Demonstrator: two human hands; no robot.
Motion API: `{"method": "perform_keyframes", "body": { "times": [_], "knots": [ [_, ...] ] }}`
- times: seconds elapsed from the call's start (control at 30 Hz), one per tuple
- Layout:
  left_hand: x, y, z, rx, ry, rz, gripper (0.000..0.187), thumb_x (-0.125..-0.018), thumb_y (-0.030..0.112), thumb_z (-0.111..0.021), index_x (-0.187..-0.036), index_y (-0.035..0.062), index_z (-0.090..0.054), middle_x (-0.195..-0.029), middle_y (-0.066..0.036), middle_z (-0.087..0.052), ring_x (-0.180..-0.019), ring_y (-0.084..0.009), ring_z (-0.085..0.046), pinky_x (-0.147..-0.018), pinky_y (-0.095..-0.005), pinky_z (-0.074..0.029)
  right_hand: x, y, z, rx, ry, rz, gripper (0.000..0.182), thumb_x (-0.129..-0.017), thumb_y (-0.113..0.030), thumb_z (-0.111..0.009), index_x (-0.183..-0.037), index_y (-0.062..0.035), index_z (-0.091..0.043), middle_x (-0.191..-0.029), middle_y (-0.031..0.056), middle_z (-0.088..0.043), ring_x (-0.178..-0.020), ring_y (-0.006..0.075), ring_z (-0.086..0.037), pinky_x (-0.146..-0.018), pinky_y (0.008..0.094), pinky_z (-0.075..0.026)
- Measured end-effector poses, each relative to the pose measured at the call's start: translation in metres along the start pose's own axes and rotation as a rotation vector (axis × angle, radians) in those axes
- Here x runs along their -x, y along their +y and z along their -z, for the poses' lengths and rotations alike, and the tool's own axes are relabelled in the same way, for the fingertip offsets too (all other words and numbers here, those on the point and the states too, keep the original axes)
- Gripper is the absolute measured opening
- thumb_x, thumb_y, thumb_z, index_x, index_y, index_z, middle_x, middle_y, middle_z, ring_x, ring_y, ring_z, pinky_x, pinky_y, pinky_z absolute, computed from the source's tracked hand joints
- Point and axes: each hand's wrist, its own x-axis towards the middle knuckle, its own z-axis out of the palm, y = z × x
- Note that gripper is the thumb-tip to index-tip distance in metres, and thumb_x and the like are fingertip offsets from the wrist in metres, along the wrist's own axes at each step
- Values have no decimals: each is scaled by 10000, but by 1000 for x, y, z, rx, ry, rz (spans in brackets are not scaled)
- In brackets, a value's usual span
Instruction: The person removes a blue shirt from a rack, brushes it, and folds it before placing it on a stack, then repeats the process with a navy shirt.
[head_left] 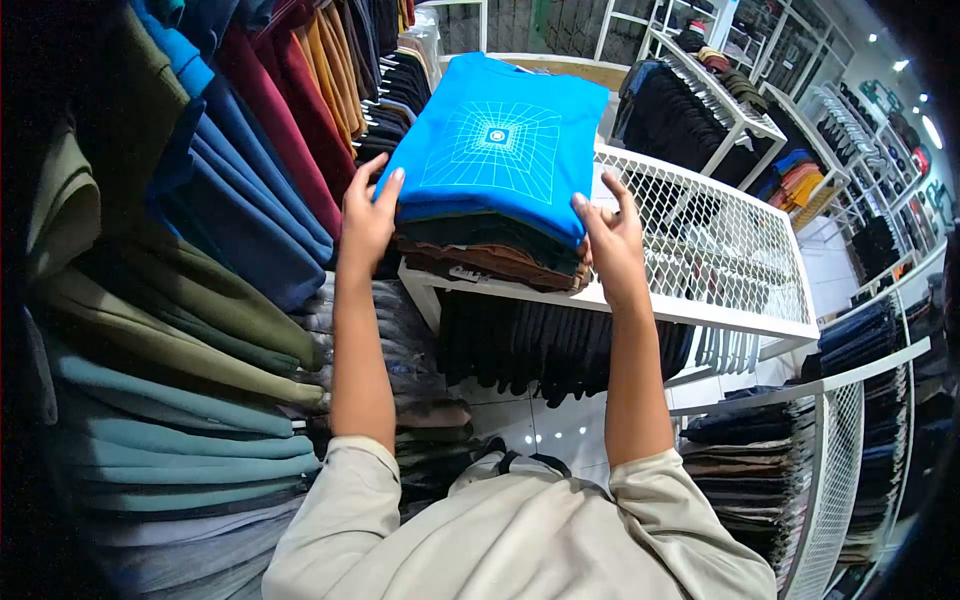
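A stack of folded shirts (480, 240) rests on a white mesh shelf (720, 250). Its top piece is a bright blue T-shirt (500, 140) printed with a pale grid pattern; dark green, black and brown shirts lie under it. My left hand (368, 222) presses against the stack's left side, thumb up on the blue shirt's edge. On the other side my right hand (612, 240) grips the stack's near right corner, fingers around the lower layers. Both forearms reach up from beige rolled sleeves.
Hanging garments (200, 250) in olive, teal, blue, maroon and mustard fill the left side. Black clothes (540, 345) hang under the white shelf. More white racks (740, 115) with dark clothing stand behind and to the right. White floor tiles (560, 425) show below.
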Motion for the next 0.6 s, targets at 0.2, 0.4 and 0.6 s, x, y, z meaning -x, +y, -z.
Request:
{"method": "perform_keyframes", "body": {
  "times": [0.2,0.4,0.6],
  "knots": [
    [125,-37,-66,122,297,-230,322,-994,133,-643,-1280,-1,-582,-655,58,-464,-578,-18,-390,-515,-226,-306,80,22,33,-36,-60,-78,579,-972,-141,-683,-1464,4,-415,-716,-36,-573,-565,24,-486,-473,196,-396],
    [223,-85,-183,120,-247,107,144,-992,130,-647,-1058,15,-703,-652,78,-493,-577,-7,-386,-520,-207,-313,147,86,107,9,83,-264,369,-960,-106,-695,-1302,-4,-600,-737,-41,-590,-619,12,-506,-516,191,-416],
    [276,-95,-270,-34,-554,21,187,-952,159,-687,-1065,11,-704,-593,-5,-539,-546,-49,-464,-520,-252,-378,187,151,193,93,373,-364,251,-964,-146,-690,-1168,-1,-673,-715,-30,-595,-596,35,-519,-529,218,-437]
  ]
}}
